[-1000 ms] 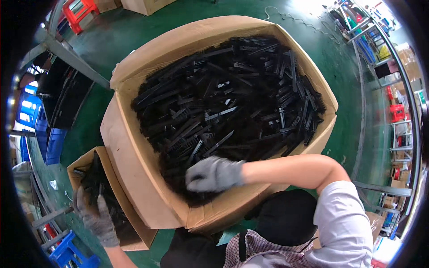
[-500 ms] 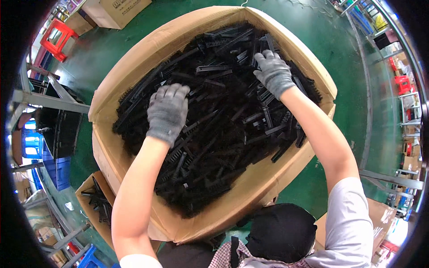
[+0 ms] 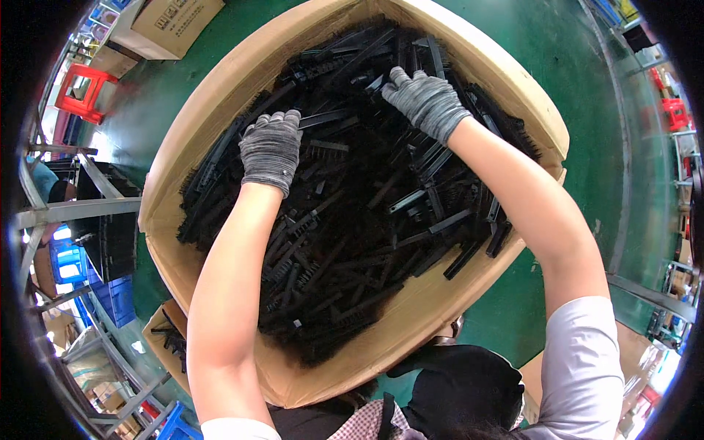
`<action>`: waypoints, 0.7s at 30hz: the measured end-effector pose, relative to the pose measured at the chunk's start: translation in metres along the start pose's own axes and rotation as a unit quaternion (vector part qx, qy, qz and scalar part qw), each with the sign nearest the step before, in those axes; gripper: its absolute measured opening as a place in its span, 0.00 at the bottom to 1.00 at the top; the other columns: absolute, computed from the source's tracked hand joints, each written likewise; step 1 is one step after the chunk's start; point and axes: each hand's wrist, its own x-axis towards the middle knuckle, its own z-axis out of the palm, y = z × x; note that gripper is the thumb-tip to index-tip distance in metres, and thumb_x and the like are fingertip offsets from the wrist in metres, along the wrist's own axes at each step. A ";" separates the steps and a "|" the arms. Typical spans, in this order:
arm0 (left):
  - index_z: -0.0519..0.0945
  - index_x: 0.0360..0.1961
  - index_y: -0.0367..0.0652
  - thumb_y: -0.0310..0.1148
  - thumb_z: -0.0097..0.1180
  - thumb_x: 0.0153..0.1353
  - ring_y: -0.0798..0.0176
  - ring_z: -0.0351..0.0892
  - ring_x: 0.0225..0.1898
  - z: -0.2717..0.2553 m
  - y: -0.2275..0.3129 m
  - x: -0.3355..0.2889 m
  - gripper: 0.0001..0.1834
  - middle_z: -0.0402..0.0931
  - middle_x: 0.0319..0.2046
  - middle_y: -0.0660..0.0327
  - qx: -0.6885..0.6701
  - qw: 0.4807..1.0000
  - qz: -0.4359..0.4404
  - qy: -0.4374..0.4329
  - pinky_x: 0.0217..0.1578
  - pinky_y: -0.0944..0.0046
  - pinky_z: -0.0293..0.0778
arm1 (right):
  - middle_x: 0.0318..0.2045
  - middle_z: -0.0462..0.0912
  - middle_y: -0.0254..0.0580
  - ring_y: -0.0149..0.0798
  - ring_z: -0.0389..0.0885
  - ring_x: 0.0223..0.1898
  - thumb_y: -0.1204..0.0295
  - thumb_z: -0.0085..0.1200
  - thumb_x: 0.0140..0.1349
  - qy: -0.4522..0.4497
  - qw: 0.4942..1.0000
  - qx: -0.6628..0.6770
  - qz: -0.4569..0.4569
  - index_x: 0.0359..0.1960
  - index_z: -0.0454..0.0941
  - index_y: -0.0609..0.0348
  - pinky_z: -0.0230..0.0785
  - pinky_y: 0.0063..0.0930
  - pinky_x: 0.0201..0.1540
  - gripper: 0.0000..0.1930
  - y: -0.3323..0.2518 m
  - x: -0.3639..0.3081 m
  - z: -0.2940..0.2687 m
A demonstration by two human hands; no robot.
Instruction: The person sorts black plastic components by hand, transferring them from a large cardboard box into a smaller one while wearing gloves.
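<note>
A large cardboard box [image 3: 172,158] holds a heap of black plastic strips [image 3: 352,242], several with comb-like teeth. Both my hands wear grey knit gloves and are over the far half of the heap. My left hand [image 3: 271,150] is curled, its fingertips closed at the end of a long black plastic strip [image 3: 326,116] that points right. To the right, my right hand [image 3: 427,104] rests low over the heap with bent fingers somewhat apart. A shiny dark piece [image 3: 375,83] lies just beside its thumb, and nothing shows in its grasp. The fingertips' undersides are hidden.
A smaller carton [image 3: 158,323] with black pieces stands against the big box at the lower left. Metal frame bars [image 3: 81,211] and a blue crate [image 3: 110,297] are on the left. A red stool [image 3: 86,94] and a closed carton [image 3: 172,29] stand at the far left.
The whole view has shifted a little. My left hand has moved to the end of a strip and closed there; my right hand has moved slightly left over the heap.
</note>
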 end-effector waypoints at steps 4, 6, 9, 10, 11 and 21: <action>0.76 0.37 0.48 0.37 0.54 0.51 0.57 0.74 0.38 -0.011 0.000 -0.003 0.12 0.75 0.34 0.59 -0.147 0.986 0.005 0.077 0.39 0.60 0.69 | 0.48 0.68 0.44 0.47 0.75 0.39 0.73 0.45 0.54 0.035 0.999 0.035 0.013 0.48 0.67 0.46 0.73 0.36 0.38 0.17 0.012 -0.005 -0.007; 0.77 0.36 0.47 0.36 0.55 0.52 0.57 0.75 0.37 -0.015 -0.004 -0.010 0.11 0.76 0.34 0.58 -0.236 0.963 0.002 0.129 0.39 0.61 0.69 | 0.46 0.70 0.40 0.43 0.74 0.43 0.71 0.47 0.54 0.116 0.992 0.035 0.036 0.44 0.72 0.45 0.72 0.34 0.41 0.14 0.017 -0.005 -0.008; 0.77 0.30 0.42 0.32 0.55 0.54 0.61 0.76 0.32 -0.034 -0.004 -0.020 0.06 0.77 0.29 0.58 -0.465 0.858 -0.098 0.195 0.37 0.65 0.70 | 0.48 0.69 0.41 0.45 0.71 0.48 0.69 0.44 0.57 0.153 0.968 0.152 0.128 0.44 0.72 0.43 0.68 0.36 0.48 0.13 0.043 -0.002 0.009; 0.77 0.31 0.42 0.32 0.55 0.54 0.63 0.76 0.32 -0.034 -0.013 -0.023 0.06 0.77 0.28 0.58 -0.513 0.828 -0.139 0.182 0.36 0.66 0.70 | 0.48 0.69 0.42 0.44 0.69 0.50 0.68 0.45 0.57 0.154 0.922 0.320 0.157 0.43 0.73 0.44 0.67 0.35 0.49 0.12 0.040 0.002 0.000; 0.77 0.31 0.42 0.32 0.55 0.54 0.64 0.75 0.31 -0.033 -0.014 -0.026 0.06 0.76 0.27 0.58 -0.484 0.840 -0.165 0.181 0.36 0.66 0.71 | 0.48 0.69 0.42 0.44 0.69 0.50 0.68 0.46 0.56 0.189 0.932 0.277 0.135 0.43 0.73 0.44 0.67 0.35 0.49 0.12 0.043 0.001 0.004; 0.69 0.49 0.52 0.39 0.55 0.50 0.55 0.69 0.46 -0.019 0.022 0.004 0.23 0.70 0.39 0.58 -0.120 0.977 -0.094 0.152 0.45 0.56 0.68 | 0.50 0.68 0.38 0.45 0.68 0.49 0.71 0.45 0.54 0.273 0.961 0.039 -0.010 0.44 0.73 0.46 0.66 0.37 0.49 0.15 0.029 0.018 -0.002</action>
